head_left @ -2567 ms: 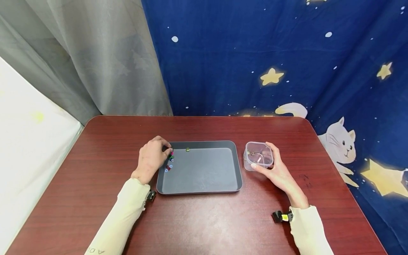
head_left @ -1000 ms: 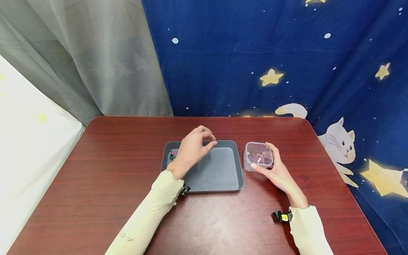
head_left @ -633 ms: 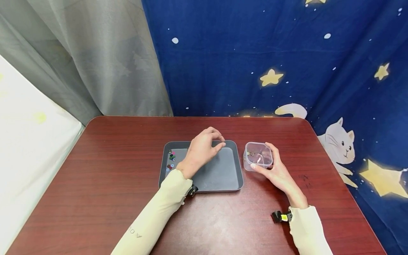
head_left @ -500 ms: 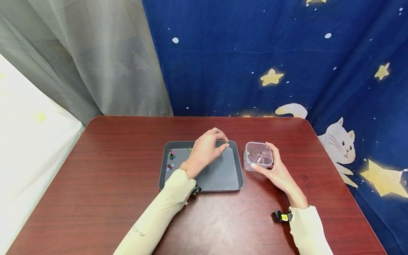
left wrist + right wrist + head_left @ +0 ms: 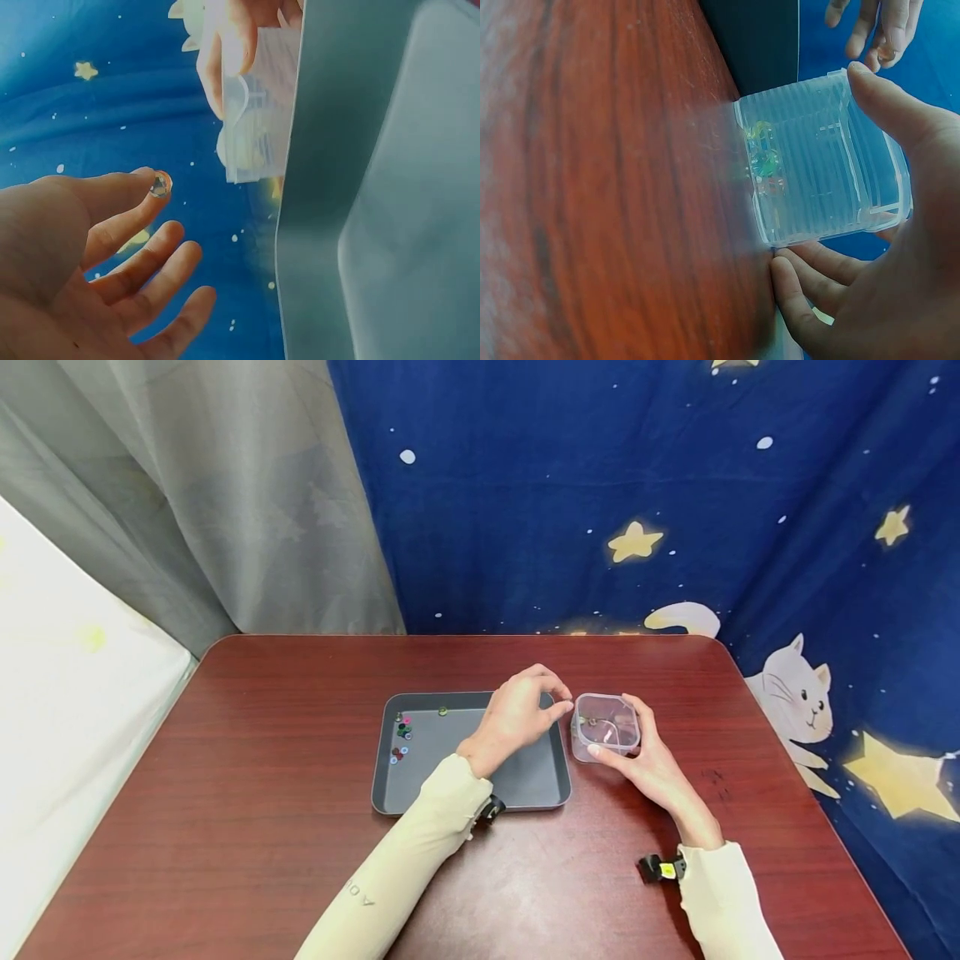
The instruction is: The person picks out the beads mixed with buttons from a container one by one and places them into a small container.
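My left hand (image 5: 521, 712) is over the right end of a grey tray (image 5: 378, 785), its fingertips close to the left rim of a clear plastic box (image 5: 607, 747). Thumb and index finger pinch a small round clear gem (image 5: 160, 184), while the other fingers are spread loosely. With thumb and fingers around its sides, my right hand (image 5: 654, 766) grips the box as it stands on the table. Several small yellow, green and reddish pieces (image 5: 763, 161) lie at the box's bottom. In the tray, several small coloured round pieces (image 5: 405, 727) are grouped along the left side.
One yellowish round piece (image 5: 442, 711) lies apart near the tray's far wall. The reddish-brown table (image 5: 262, 735) extends around tray and box. Behind it hang a grey curtain (image 5: 285, 527) and a blue star-patterned curtain (image 5: 510, 527).
My left hand has moved from the tray's left side rightward across the tray to beside the box, carrying the pinched gem. My right hand and the box have stayed in place.
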The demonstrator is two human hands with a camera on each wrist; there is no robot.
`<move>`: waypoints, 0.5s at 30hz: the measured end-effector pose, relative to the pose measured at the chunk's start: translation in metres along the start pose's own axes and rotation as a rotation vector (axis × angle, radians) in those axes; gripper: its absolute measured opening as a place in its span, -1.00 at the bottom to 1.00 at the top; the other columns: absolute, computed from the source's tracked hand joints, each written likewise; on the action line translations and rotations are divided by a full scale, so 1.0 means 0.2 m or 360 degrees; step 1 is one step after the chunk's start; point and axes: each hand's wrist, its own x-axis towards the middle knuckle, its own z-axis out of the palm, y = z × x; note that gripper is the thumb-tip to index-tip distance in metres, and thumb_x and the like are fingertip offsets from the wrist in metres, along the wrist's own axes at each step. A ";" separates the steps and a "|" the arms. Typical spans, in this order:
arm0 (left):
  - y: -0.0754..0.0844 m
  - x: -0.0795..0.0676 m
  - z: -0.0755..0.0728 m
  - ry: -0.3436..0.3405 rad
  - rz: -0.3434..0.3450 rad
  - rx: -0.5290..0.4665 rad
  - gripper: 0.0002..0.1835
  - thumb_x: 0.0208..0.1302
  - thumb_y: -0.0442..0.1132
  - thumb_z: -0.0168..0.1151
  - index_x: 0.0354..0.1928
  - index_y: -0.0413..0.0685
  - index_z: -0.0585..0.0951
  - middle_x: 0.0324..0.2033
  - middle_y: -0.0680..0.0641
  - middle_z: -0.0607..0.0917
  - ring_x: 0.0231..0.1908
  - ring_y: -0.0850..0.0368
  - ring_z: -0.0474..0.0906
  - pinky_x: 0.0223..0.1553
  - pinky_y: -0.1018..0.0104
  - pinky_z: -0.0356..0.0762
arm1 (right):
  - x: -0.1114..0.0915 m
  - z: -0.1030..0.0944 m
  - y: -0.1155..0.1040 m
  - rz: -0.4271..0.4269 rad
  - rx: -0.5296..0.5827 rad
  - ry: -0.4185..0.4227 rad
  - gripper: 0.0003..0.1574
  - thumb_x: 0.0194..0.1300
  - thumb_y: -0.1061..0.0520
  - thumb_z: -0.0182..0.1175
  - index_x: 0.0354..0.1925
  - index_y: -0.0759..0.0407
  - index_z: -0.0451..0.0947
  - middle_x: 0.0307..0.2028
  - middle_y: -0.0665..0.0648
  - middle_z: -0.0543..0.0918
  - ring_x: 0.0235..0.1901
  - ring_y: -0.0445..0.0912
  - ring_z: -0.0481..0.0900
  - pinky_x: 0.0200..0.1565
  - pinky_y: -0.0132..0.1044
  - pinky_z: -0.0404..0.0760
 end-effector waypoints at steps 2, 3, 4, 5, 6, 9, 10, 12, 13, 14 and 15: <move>0.01 0.01 0.02 -0.0011 0.0002 0.0005 -0.91 0.36 -0.03 0.43 -0.17 0.23 0.79 -0.08 0.20 0.71 -0.08 0.22 0.67 -0.05 0.24 0.63 | 0.00 0.00 0.00 -0.0005 0.0010 0.0000 0.25 0.35 -0.09 0.42 0.64 -0.18 -0.22 0.46 0.30 0.30 0.34 0.22 0.43 0.29 0.14 0.42; 0.01 0.01 0.02 -0.0018 0.0005 0.0007 -0.90 0.36 -0.03 0.42 -0.16 0.22 0.80 -0.08 0.20 0.71 -0.09 0.23 0.66 -0.06 0.26 0.63 | 0.00 0.00 0.00 -0.0007 0.0009 0.0000 0.25 0.35 -0.09 0.42 0.64 -0.18 -0.22 0.46 0.29 0.30 0.34 0.22 0.43 0.29 0.14 0.42; 0.02 0.01 0.03 -0.0025 0.0007 0.0008 -0.90 0.36 -0.03 0.42 -0.15 0.22 0.80 -0.08 0.19 0.71 -0.09 0.23 0.66 -0.07 0.27 0.63 | 0.00 0.00 0.00 -0.0010 0.0010 0.0000 0.24 0.35 -0.08 0.42 0.64 -0.18 -0.22 0.46 0.29 0.30 0.34 0.21 0.44 0.29 0.14 0.43; 0.02 0.01 0.04 -0.0032 0.0011 0.0016 -0.90 0.37 -0.03 0.42 -0.14 0.22 0.80 -0.07 0.20 0.71 -0.09 0.23 0.66 -0.07 0.29 0.63 | 0.00 0.00 0.00 -0.0012 0.0008 -0.0001 0.24 0.35 -0.09 0.42 0.64 -0.18 -0.22 0.46 0.29 0.30 0.34 0.21 0.44 0.28 0.13 0.44; 0.02 0.01 0.04 -0.0041 0.0014 0.0020 -0.89 0.37 -0.03 0.42 -0.14 0.22 0.80 -0.07 0.20 0.71 -0.08 0.23 0.67 -0.07 0.30 0.63 | 0.00 0.00 0.00 -0.0011 0.0005 -0.0002 0.24 0.36 -0.09 0.41 0.64 -0.19 -0.22 0.46 0.29 0.31 0.33 0.21 0.45 0.27 0.13 0.45; 0.03 0.01 0.06 -0.0058 0.0014 0.0034 -0.90 0.38 -0.04 0.41 -0.14 0.22 0.79 -0.06 0.20 0.71 -0.03 0.20 0.69 -0.04 0.32 0.63 | 0.00 0.00 -0.01 -0.0006 -0.0011 -0.0005 0.24 0.36 -0.11 0.40 0.64 -0.20 -0.22 0.45 0.29 0.32 0.31 0.20 0.48 0.24 0.10 0.49; 0.03 0.01 0.06 -0.0065 0.0013 0.0039 -0.90 0.38 -0.04 0.41 -0.14 0.23 0.79 -0.06 0.20 0.71 -0.02 0.18 0.69 -0.03 0.32 0.63 | -0.01 0.00 -0.01 -0.0006 -0.0013 -0.0005 0.24 0.36 -0.12 0.40 0.64 -0.20 -0.22 0.45 0.29 0.32 0.30 0.20 0.49 0.23 0.09 0.49; 0.04 0.01 0.07 -0.0074 0.0014 0.0043 -0.90 0.38 -0.05 0.41 -0.13 0.23 0.79 -0.06 0.19 0.71 -0.01 0.17 0.71 -0.03 0.32 0.63 | -0.01 0.00 -0.01 -0.0004 -0.0015 -0.0004 0.24 0.36 -0.12 0.40 0.64 -0.21 -0.22 0.45 0.29 0.33 0.30 0.20 0.49 0.23 0.08 0.49; 0.04 0.01 0.07 -0.0077 0.0013 0.0041 -0.91 0.38 -0.05 0.41 -0.13 0.23 0.79 -0.06 0.18 0.72 -0.02 0.17 0.71 -0.05 0.32 0.63 | -0.01 0.00 -0.01 -0.0004 -0.0015 -0.0002 0.24 0.36 -0.12 0.41 0.64 -0.21 -0.22 0.45 0.28 0.33 0.30 0.20 0.49 0.24 0.08 0.49; 0.04 0.01 0.08 -0.0079 0.0014 0.0038 -0.91 0.38 -0.06 0.41 -0.14 0.23 0.79 -0.06 0.17 0.72 -0.02 0.17 0.72 -0.06 0.32 0.63 | -0.01 0.00 -0.01 -0.0003 -0.0018 0.0002 0.24 0.36 -0.12 0.41 0.64 -0.21 -0.22 0.45 0.28 0.33 0.31 0.19 0.49 0.24 0.09 0.48; 0.04 0.02 0.08 -0.0080 0.0015 0.0031 -0.91 0.38 -0.06 0.41 -0.14 0.22 0.79 -0.06 0.15 0.72 -0.04 0.17 0.72 -0.07 0.32 0.63 | -0.01 0.00 -0.01 -0.0003 -0.0018 0.0005 0.24 0.36 -0.12 0.41 0.64 -0.21 -0.22 0.45 0.28 0.33 0.31 0.19 0.49 0.25 0.10 0.48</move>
